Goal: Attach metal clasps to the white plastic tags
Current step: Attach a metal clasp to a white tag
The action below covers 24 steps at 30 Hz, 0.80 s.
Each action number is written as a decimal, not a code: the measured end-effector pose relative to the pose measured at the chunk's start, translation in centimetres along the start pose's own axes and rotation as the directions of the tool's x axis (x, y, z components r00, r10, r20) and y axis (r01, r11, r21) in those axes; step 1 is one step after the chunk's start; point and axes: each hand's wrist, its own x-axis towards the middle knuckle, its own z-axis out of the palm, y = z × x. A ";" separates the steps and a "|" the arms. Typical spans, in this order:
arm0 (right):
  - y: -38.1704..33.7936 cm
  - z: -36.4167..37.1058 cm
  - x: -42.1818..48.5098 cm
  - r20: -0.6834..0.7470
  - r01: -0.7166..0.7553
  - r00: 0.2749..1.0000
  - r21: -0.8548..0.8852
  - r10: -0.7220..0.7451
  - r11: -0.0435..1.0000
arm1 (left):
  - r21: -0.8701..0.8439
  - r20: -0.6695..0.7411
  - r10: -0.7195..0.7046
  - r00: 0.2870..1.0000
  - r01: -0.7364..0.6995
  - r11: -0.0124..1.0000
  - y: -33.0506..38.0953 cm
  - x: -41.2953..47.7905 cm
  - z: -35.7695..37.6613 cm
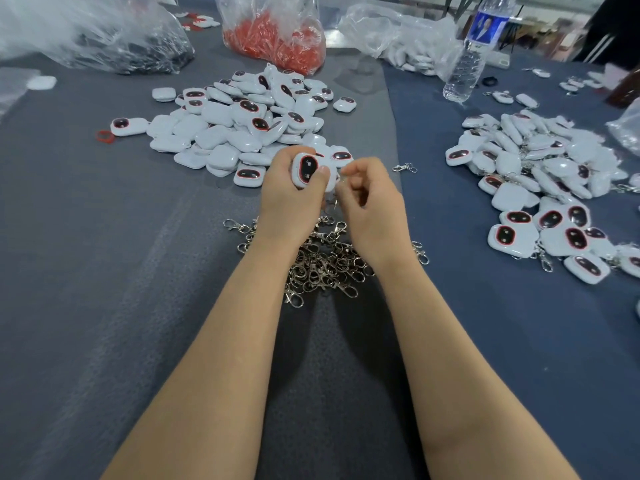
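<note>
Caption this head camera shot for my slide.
Left hand grips a white plastic tag with a red-rimmed black oval; right hand pinches a silver metal clasp at its edge, above loose clasps.

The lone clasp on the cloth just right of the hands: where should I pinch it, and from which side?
From above, pinch the lone clasp across its hook body, probably the left end: it lies flat on the cloth by itself, its small ring to the right.

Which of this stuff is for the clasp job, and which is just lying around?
Job: tag in left hand, clasp in right hand, clasp pile, tag pile, clasped tags.
Lying about: bottle, bag of red bits, red ring.
</note>
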 end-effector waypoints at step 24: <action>-0.6 0.7 -0.1 -0.246 -0.011 0.969 0.078 0.030 0.997 | -0.477 0.178 -0.377 0.909 0.415 0.775 0.3 0.1 0.0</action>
